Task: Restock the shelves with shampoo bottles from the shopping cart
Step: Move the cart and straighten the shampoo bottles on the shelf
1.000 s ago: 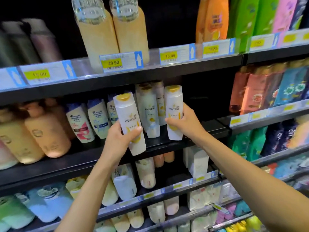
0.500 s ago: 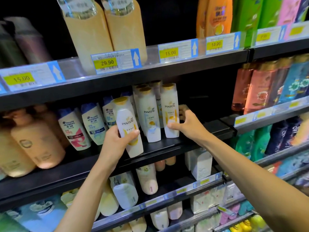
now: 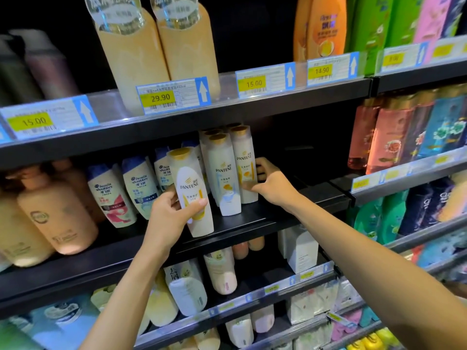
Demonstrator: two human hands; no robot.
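On the black middle shelf [image 3: 283, 210] stands a group of white Pantene shampoo bottles with gold caps [image 3: 225, 173]. My right hand [image 3: 271, 184] holds the rightmost bottle of that group [image 3: 244, 160]. Its thumb lies on the lower front and its fingers curl round the right side. That bottle stands upright on the shelf. My left hand [image 3: 169, 215] grips another white Pantene bottle [image 3: 193, 198] just left of the group. The bottle is tilted slightly, and its base is over the shelf's front edge. No shopping cart is in view.
Head & Shoulders bottles [image 3: 111, 198] and peach pump bottles [image 3: 53, 218] fill the shelf's left part. To the right of my right hand the shelf is dark and bare. Price tags [image 3: 174, 96] line the shelf above. Coloured bottles [image 3: 409, 130] pack the adjoining rack.
My right hand has set its Pantene bottle upright on the shelf beside the others and pushed it back. My left hand has brought its bottle closer to the shelf.
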